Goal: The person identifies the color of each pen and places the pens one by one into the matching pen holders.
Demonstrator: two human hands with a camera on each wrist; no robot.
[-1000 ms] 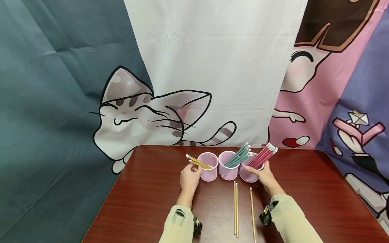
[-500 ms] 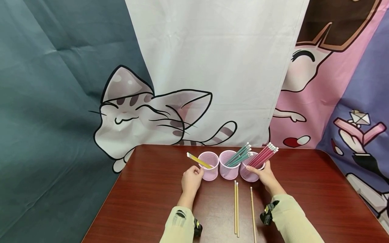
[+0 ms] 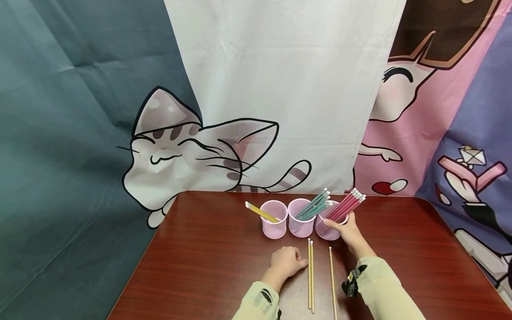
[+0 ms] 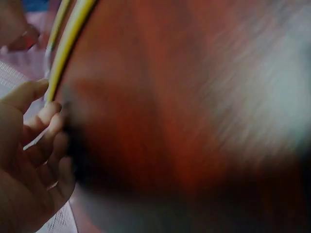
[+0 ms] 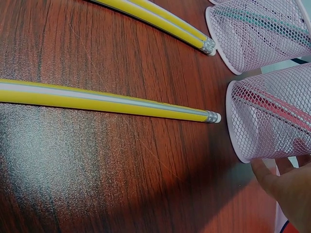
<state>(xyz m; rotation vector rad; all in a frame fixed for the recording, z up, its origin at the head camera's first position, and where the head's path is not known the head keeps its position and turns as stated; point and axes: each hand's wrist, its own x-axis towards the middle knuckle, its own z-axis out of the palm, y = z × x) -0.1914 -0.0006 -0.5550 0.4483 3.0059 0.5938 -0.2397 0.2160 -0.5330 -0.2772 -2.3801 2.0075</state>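
My left hand point(image 3: 286, 261) is low over the table, fingertips at the left side of two yellow pencils point(image 3: 310, 280) lying side by side. In the left wrist view, its loosely bent thumb and fingers point(image 4: 57, 145) are at a yellow pencil point(image 4: 70, 41); no firm pinch shows. My right hand point(image 3: 351, 232) holds the right pink mesh pencil cup point(image 3: 327, 232), thumb at the front rim. Several red pencils point(image 3: 345, 205) lean in that cup. The middle cup point(image 3: 301, 229) has several green pencils point(image 3: 314, 208). Yellow pencils point(image 3: 262, 212) lean left in the left cup point(image 3: 274, 230).
A single yellow pencil point(image 3: 332, 280) lies to the right of the pair, its eraser end toward the right cup. All three cups stand in a row near the back of the brown table point(image 3: 200, 258). A printed curtain point(image 3: 296, 89) hangs behind it.
My left hand has let go of the yellow pencils in the left cup and moved right and nearer, to the two pencils on the table. My right hand has stayed on its cup.
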